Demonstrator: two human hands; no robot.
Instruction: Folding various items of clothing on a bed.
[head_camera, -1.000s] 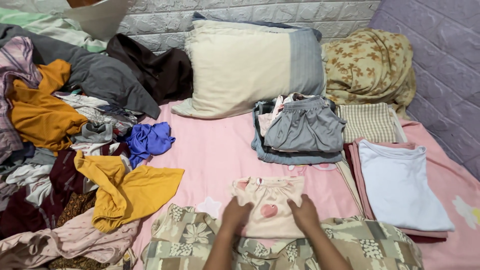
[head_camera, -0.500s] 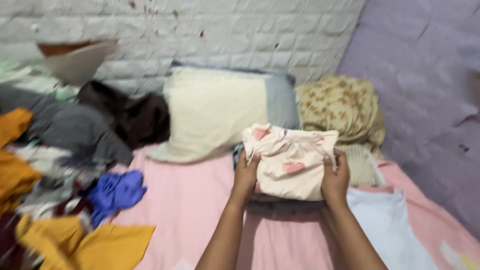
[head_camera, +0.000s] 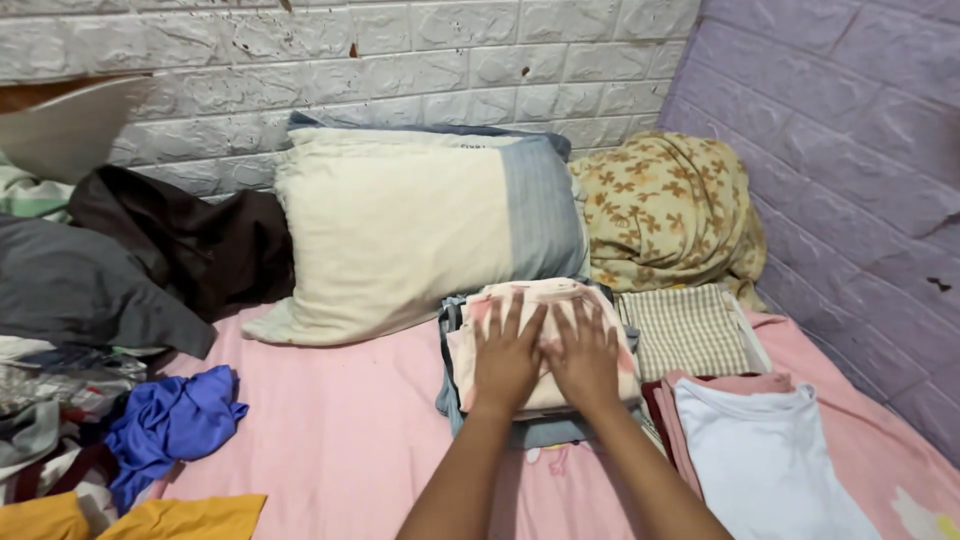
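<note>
Folded pink garment (head_camera: 545, 300) sits on top of a grey clothes stack (head_camera: 530, 432), just in front of the cream pillow (head_camera: 420, 240), long axis running left-right. Both hands lie directly on it, left hand (head_camera: 507, 358) and right hand (head_camera: 585, 358) side by side, equally near. Each grip is flat, fingers spread, palms pressing the cloth, nothing clamped.

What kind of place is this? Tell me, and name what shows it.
Most likely a bedroom at home, with laundry being sorted on a bed: a pillow leans against the brick-patterned wall, a pink sheet covers the surface, and both hands press a folded garment onto a stack.
</note>
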